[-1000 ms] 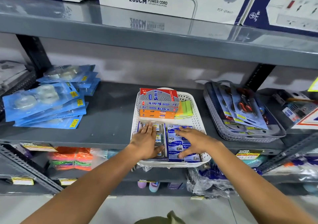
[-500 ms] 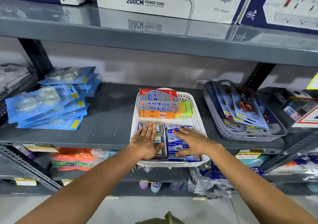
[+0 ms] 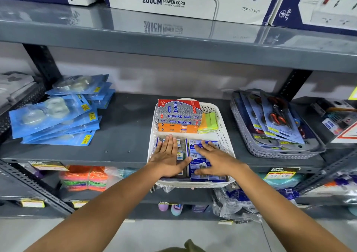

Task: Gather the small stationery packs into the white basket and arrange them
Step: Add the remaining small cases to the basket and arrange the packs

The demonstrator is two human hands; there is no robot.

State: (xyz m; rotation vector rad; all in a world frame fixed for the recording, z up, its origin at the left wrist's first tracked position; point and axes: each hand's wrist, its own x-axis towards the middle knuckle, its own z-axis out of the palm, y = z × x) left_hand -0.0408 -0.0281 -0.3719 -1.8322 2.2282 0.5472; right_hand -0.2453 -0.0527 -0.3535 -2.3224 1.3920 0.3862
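In the head view, the white basket [image 3: 224,133] is sitting on the grey middle shelf [image 3: 125,128], with its near rim hanging just over the shelf's front edge. The person's left hand [image 3: 167,158] is lying flat, palm down, on the small stationery packs [image 3: 204,176] in the near left part of the basket, its fingers straight and close together and the thumb angled out toward the other hand. The right hand [image 3: 211,158] is resting flat on the blue packs in the near right part of the basket, its fingers slightly spread. Neither hand is pinching anything. At the far end of the basket a stack of grey and orange boxes [image 3: 178,117] is standing, with green and orange sticky notes [image 3: 209,123] just beside it. Left of the basket, blue tape packs [image 3: 58,114] are lying in a loose pile. Right of the basket, a grey basket [image 3: 249,141] is holding carded scissors [image 3: 278,116].
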